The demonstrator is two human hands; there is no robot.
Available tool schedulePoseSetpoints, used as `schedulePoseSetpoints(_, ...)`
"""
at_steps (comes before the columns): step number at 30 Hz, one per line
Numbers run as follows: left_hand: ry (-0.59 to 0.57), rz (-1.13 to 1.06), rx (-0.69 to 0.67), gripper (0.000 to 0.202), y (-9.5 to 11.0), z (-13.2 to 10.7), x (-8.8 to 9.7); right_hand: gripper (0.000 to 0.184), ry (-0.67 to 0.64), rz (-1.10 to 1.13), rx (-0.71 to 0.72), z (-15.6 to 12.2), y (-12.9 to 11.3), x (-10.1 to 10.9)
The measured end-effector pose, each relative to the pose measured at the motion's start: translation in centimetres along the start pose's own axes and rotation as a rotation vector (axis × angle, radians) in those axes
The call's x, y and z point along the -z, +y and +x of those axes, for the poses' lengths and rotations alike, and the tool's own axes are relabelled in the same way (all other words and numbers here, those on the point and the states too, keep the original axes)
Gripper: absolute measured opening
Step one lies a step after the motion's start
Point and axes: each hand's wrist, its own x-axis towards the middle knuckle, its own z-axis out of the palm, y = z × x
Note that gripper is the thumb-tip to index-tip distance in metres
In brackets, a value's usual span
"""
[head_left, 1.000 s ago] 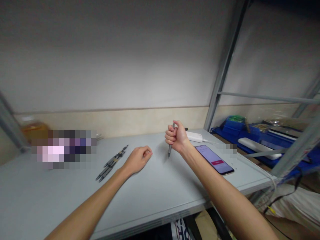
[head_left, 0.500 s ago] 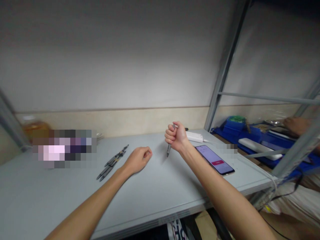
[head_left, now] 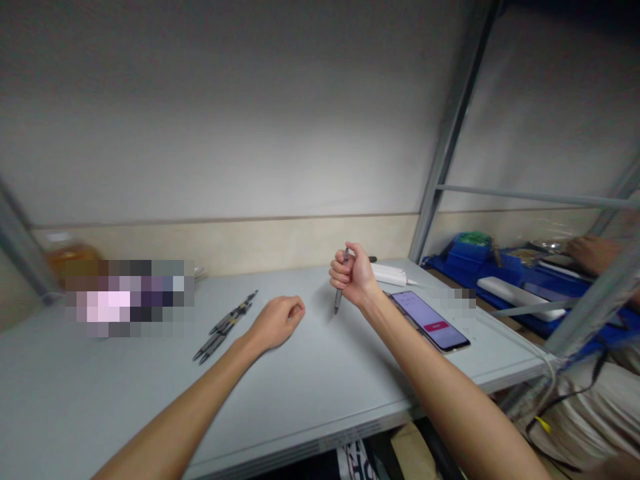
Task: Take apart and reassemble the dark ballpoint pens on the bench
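Observation:
My right hand (head_left: 351, 275) is closed in a fist around a grey pen (head_left: 339, 297), held upright with its tip pointing down just above the grey table (head_left: 310, 373). My left hand (head_left: 277, 320) rests on the table with its fingers curled in; whether anything is in them is hidden. A few grey and black pens (head_left: 226, 325) lie side by side just left of my left hand. A phone (head_left: 431, 321) with a lit screen lies face up to the right of my right forearm.
A white power adapter (head_left: 389, 273) lies behind my right hand near the wall. A metal shelf post (head_left: 445, 147) rises at the table's back right. Beyond it are blue bins (head_left: 467, 250), and another person's hand (head_left: 590, 253). An amber bottle (head_left: 67, 257) stands at the back left.
Both my hands have stayed almost still; the pen in my right hand has shifted only slightly. Another person's hand has come into view at the far right.

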Motion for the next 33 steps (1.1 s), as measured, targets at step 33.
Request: schedulePoseSetpoints(33,-0.032,0.020,-0.024,0.018,0.4,-0.1,0.2,0.031,0.536,-2.186,0.028,-1.7,1.6,7.2)
